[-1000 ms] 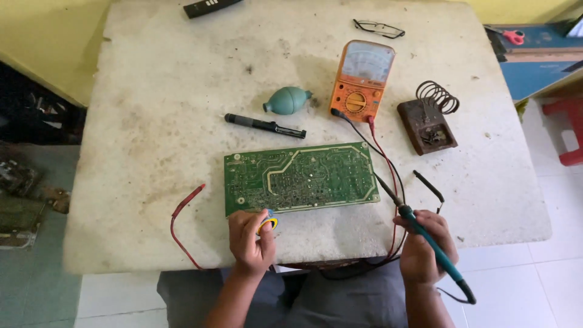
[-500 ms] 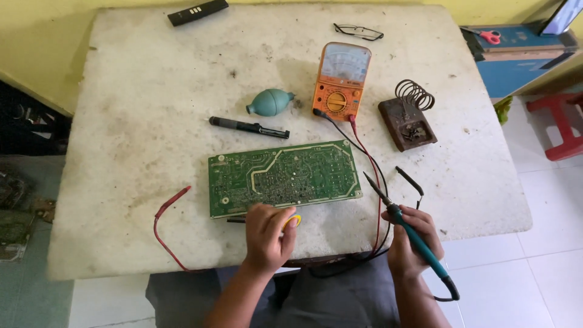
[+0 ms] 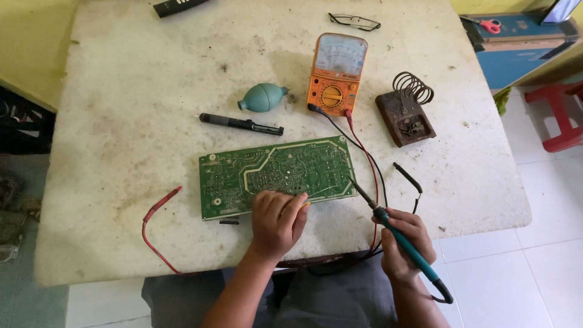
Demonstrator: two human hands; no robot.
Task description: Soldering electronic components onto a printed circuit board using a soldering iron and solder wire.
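A green circuit board lies solder side up near the table's front edge. My left hand rests on the board's near edge and pinches a thin solder wire that reaches right toward the iron's tip. My right hand grips a soldering iron with a teal handle. Its dark tip touches the board's right end.
An orange multimeter stands behind the board, its black and red leads running forward. A red probe lies left, a black probe right. Also there: a soldering stand with coil, a teal blower bulb, a black pen-like tool, glasses.
My left hand has shifted right along the board's edge and now feeds solder wire out to the right. The iron's tip has come down onto the board's right end.
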